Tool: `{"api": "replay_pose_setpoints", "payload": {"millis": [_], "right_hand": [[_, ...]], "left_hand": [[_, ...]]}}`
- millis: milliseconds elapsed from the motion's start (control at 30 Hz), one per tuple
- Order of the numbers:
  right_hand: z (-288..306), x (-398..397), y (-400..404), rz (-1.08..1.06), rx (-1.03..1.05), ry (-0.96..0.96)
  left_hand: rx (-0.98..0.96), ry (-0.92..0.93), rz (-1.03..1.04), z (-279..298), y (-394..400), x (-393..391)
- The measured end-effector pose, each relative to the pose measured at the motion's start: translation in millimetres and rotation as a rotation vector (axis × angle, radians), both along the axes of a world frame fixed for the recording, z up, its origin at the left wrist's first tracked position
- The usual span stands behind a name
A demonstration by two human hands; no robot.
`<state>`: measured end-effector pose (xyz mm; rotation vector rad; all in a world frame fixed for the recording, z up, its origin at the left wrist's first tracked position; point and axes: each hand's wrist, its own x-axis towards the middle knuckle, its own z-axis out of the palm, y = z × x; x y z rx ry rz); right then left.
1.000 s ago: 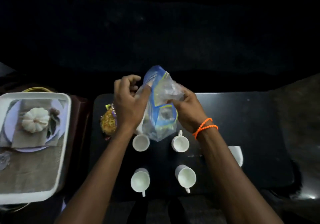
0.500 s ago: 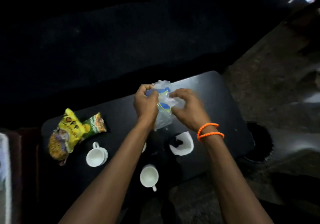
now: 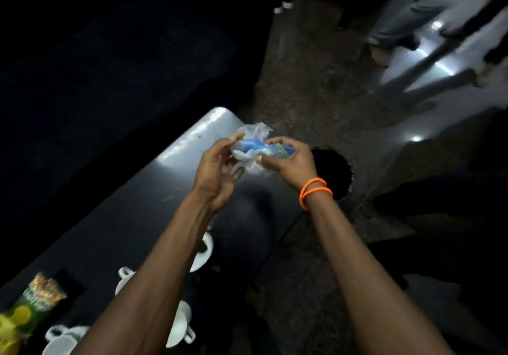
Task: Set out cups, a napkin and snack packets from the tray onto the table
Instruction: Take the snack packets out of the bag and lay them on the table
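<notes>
Item 1: left hand (image 3: 217, 170), which I see with thumb and fingers pinching the near end of a crumpled plastic packet (image 3: 254, 148); palm turned partly upward.

Item 2: right hand (image 3: 291, 159), fingers curled over the packet's other end, gripping it; two orange bands (image 3: 314, 190) on that wrist.

Item 3: the packet. Clear, wrinkled film with blue printing and a strip of yellow-green at the right-hand end; bunched tight between both hands, raised above the far corner of the surface (image 3: 176, 190). I cannot tell what is in it.

Item 4: the surface. Dark, glossy, with a rounded corner catching a pale glare just behind the packet.

Item 5: white cups, all nearer to me than the packet and partly hidden by the left forearm. One cup (image 3: 204, 250) lies closest to the packet; a second cup (image 3: 125, 279) shows only its handle and rim; a third cup (image 3: 180, 324) sits nearer still; a fourth cup (image 3: 59, 342) is at the bottom edge. Where interiors show, they look white; contents cannot be judged.

Item 6: green and yellow snack packet (image 3: 30, 308), flat on the surface, farthest from the held packet, blurred.
</notes>
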<state>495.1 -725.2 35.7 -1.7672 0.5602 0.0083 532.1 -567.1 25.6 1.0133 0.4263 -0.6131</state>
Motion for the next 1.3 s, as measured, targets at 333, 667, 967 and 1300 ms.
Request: {"api": "replay_pose_setpoints", "payload": {"millis": [333, 667, 967, 1300], "right_hand": [[-42, -9, -154, 0.215, -0.433, 0.209], [-152, -17, -239, -0.067, -0.729, 0.293], [-214, -10, -251, -0.017, -0.82, 0.534], [-181, -4, -193, -0.088, -0.74, 0.419]], "left_hand": [[0.416, -0.184, -0.455, -42, -153, 20], [0.635, -0.448, -0.79, -97, -253, 49], [0.705, -0.487, -0.733, -143, -243, 58], [0.699, -0.534, -0.64, -129, -197, 45]]}}
